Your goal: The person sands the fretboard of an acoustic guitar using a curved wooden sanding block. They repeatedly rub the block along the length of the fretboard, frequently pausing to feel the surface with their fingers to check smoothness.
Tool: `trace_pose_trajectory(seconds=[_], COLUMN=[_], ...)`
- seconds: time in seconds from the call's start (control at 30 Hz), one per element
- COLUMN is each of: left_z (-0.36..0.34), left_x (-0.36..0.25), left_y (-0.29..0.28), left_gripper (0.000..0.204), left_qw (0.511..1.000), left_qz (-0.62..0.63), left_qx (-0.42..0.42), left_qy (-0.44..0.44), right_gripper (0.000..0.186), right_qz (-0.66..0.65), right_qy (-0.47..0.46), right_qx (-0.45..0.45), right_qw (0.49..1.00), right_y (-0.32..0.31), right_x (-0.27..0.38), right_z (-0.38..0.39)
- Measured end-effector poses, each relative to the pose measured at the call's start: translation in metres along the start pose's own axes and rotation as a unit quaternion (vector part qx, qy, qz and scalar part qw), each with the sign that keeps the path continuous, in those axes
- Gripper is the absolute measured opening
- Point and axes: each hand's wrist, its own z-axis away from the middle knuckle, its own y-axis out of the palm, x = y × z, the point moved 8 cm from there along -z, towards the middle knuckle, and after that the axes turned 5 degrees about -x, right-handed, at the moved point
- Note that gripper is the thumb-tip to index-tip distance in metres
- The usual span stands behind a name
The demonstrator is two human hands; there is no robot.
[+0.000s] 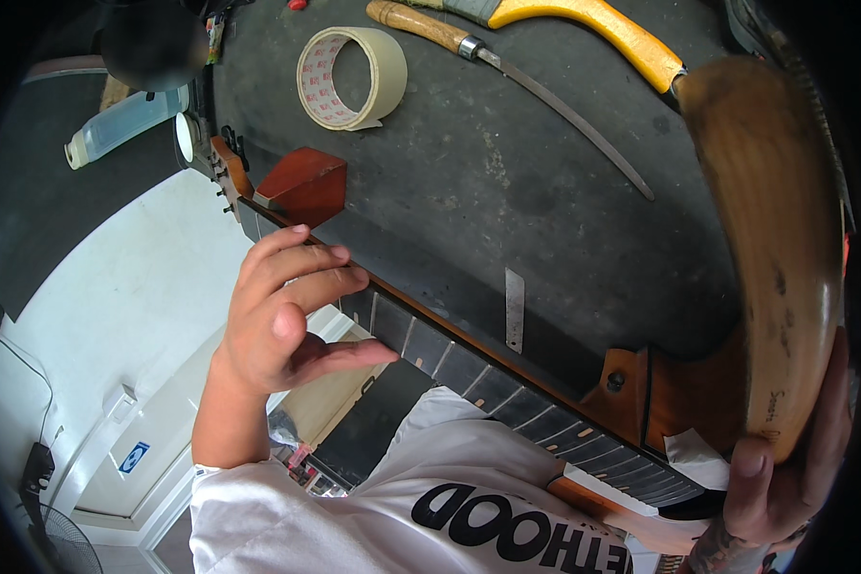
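Observation:
A guitar lies diagonally before me, its dark fretboard [497,392] running from the headstock [228,177] at upper left to the brown body [684,397] at lower right. My left hand [282,306] is over the upper neck with its fingers apart; three fingertips reach the neck's far edge. My right hand [784,497] is closed round the lower end of a thick, curved, polished wooden piece [765,239], which stands up over the body; its exact kind I cannot tell. Pale tape [696,459] sticks to the body near the fretboard's end.
On the dark bench top lie a masking tape roll [383,81], a slim metal tool with a wooden handle [426,27], a yellow-handled tool [598,29] and a metal strip [515,306]. A red-brown block [306,187] sits by the headstock. A translucent bottle [129,124] lies farther left.

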Motion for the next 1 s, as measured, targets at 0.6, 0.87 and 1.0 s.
trace_pose_trajectory(seconds=[0.6,0.87,1.0], left_z=[0.089,0.093,0.095], left_x=[0.091,0.103,0.103], left_y=[0.065,0.065,0.056], left_gripper=[0.066,0.068,0.07], left_qw=[0.777,0.77,0.762], left_qz=[0.045,-0.076,-0.13], left_qx=[-0.584,-0.6,-0.599], left_qy=[-0.231,-0.201,-0.207], right_gripper=[0.072,0.062,0.06], right_qz=[-0.176,-0.172,-0.192], right_qy=[-0.047,-0.042,-0.073], right_qx=[0.009,0.103,0.152], right_qw=[0.983,0.979,0.967], right_y=[-0.009,0.025,0.036], right_x=[0.035,0.05,0.061], right_z=[-0.035,-0.003,0.002])
